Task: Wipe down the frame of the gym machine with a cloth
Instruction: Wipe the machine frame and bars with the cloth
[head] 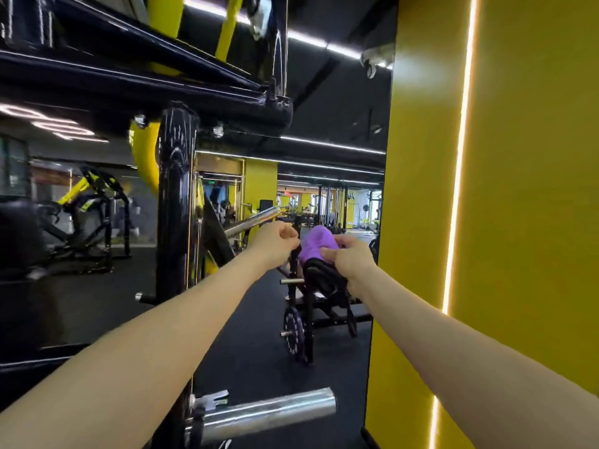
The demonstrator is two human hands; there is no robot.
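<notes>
Yellow wall panel (518, 189) glowed rightward while both arms reached out: right hand (348, 259) pinched the bunched purple cloth (316, 244), left hand (278, 241) curled at its edge, glossy black machine frame (176, 196) standing further left.

cloth (316, 243): soft purple fabric, matt | frame (175, 202): glossy black painted metal | peg (269, 413), lower centre: polished chrome
</notes>
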